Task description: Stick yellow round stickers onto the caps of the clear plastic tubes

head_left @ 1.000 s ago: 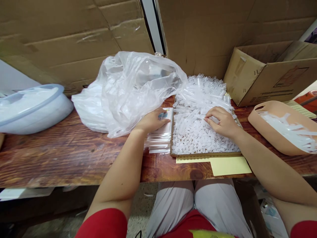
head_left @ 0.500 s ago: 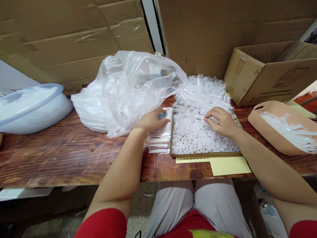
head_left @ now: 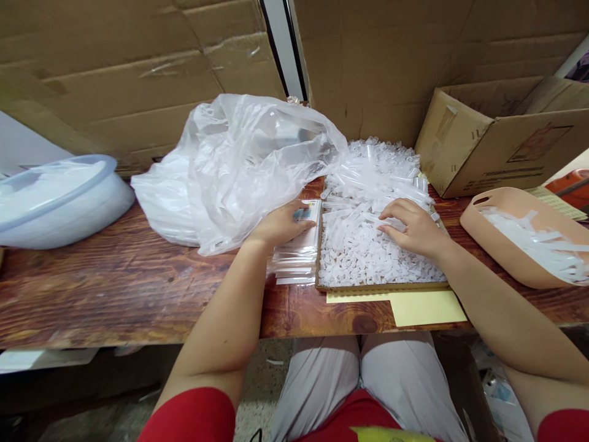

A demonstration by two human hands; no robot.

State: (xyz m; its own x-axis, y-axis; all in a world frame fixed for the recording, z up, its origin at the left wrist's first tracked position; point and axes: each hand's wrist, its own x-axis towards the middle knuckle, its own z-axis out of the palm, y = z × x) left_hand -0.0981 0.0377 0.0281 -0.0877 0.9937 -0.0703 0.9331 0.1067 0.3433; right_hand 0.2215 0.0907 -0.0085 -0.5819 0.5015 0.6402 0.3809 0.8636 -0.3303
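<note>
My left hand (head_left: 286, 223) lies with its fingers apart on a stack of flat clear packets (head_left: 297, 258), just left of a shallow cardboard tray (head_left: 381, 287). Many small white pieces (head_left: 368, 258) fill the tray's near part, and clear plastic tubes (head_left: 372, 166) are heaped at its back. Over the pieces, toward the right side of the tray, is my right hand (head_left: 407, 227). Its thumb and forefinger are slightly apart, with nothing visible between them.
A large clear plastic bag (head_left: 230, 178) bulges behind my left hand. A blue basin (head_left: 69, 209) stands far left. On the right are a peach basket (head_left: 501, 252) of white strips and an open cardboard box (head_left: 515, 147). Yellow sheets (head_left: 427, 308) lie at the front edge.
My right thumb and forefinger have parted slightly. My left hand has stayed on the packets.
</note>
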